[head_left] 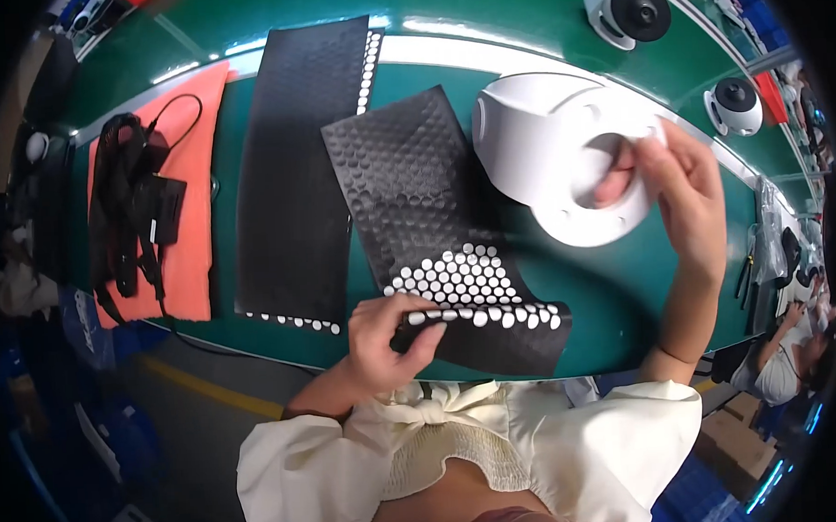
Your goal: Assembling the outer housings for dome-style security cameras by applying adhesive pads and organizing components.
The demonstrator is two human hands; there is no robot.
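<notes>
My right hand grips a white dome-shaped plastic housing at its round base, with fingers inside the opening, held just above the green table. My left hand pinches the near edge of a black sheet of small round pads, next to a patch where white circles show through. A second, longer black pad sheet lies flat to the left, apart from both hands.
An orange mat at the far left carries a black device with straps and a cable. Two white dome units with dark lenses sit at the back right. Another person is at the right edge.
</notes>
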